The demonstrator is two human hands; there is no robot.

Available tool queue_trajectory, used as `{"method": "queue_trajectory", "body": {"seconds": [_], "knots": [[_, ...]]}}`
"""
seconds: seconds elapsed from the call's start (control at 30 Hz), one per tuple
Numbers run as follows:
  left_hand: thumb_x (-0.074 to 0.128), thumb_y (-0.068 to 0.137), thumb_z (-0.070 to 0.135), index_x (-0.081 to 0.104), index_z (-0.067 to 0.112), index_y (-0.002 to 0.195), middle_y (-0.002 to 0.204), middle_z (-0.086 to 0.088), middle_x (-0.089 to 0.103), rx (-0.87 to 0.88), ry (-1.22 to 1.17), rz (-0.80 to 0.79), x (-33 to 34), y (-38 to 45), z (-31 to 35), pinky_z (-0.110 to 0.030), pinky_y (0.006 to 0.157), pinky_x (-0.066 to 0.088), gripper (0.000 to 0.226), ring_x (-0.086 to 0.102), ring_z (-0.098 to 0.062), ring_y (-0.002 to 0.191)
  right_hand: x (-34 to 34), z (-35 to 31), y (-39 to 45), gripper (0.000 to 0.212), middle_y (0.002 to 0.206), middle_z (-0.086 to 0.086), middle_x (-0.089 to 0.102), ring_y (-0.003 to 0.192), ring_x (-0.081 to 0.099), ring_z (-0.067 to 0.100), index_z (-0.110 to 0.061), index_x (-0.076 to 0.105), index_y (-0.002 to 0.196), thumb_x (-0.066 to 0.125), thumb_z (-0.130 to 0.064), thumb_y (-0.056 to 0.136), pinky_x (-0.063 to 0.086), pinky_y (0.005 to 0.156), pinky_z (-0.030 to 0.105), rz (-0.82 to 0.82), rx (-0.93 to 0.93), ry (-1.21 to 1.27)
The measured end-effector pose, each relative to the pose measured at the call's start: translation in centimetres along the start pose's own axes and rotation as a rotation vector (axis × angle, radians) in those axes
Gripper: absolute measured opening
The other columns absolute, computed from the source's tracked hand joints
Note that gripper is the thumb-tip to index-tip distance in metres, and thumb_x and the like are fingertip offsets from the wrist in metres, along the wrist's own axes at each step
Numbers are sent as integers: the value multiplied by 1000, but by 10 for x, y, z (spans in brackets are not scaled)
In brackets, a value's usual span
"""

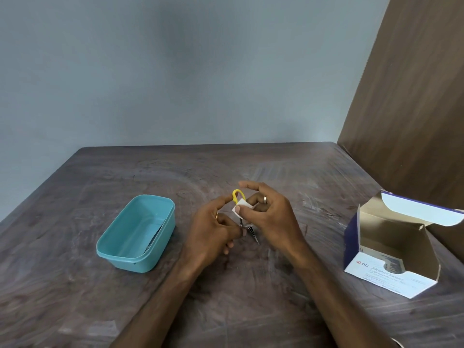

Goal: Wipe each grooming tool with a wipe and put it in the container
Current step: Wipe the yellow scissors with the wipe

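Plastic, metal, card and scuffed wood

Smooth teal plastic container (136,233); scissors (242,217) with glossy yellow plastic handles and thin shiny metal blades; matt white wipe (240,206); printed cardboard box (391,249); dark, smeared wood-grain table (251,297).

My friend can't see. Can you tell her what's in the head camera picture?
Above a dark table, the left hand holds small yellow-handled scissors while the right hand pinches a white wipe against them. A teal container sits left, an open swab box right.

I see two bare forearms with no sleeves or watch. The left hand (213,229) wears a thin gold-coloured metal ring (217,216); the right hand (271,214) wears a plain silver-coloured metal band (265,199) on one finger.
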State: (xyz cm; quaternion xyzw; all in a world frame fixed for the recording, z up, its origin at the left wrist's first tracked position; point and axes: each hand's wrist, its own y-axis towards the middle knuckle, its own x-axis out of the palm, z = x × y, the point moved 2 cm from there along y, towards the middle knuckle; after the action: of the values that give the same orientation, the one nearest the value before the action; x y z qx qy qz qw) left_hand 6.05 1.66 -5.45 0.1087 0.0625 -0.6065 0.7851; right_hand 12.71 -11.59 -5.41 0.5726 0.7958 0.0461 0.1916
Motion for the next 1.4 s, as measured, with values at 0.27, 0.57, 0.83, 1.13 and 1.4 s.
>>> {"method": "queue_trajectory", "body": {"seconds": [0.27,0.57,0.83,1.13,1.4], "knots": [[73,73,-11,59,38,122,63,-19,69,19,10,-13,-3,-3,5,-30,43,48,71,54,-28,46,-8,1,6,24,85,14,77,60,71,22,-17,75,110,71,-5,89,60,62,31,-88,82,207],[79,71,0,61,32,130,72,3,74,87,339,5,-3,-2,2,-19,54,52,70,62,-3,53,-16,4,5,8,72,2,75,47,70,23,-16,71,87,72,-8,85,59,55,46,28,23,-106],[85,64,7,68,38,114,57,13,61,151,240,275,-24,-3,12,-30,52,53,61,51,-2,50,-23,11,12,5,69,-6,75,41,66,11,-19,75,87,70,-18,84,57,54,33,103,-25,-354],[80,69,6,62,33,110,63,12,71,265,174,410,-24,-7,17,-29,58,52,53,56,-6,51,-18,13,12,24,83,-2,76,69,72,25,-30,74,101,63,-43,84,57,66,38,51,-77,-593],[82,72,8,56,32,108,70,8,73,348,107,499,-24,-9,16,-37,56,54,50,62,-15,53,-7,13,9,26,79,2,73,71,65,24,-23,71,103,55,-43,94,51,64,40,-85,-113,-640]]}}
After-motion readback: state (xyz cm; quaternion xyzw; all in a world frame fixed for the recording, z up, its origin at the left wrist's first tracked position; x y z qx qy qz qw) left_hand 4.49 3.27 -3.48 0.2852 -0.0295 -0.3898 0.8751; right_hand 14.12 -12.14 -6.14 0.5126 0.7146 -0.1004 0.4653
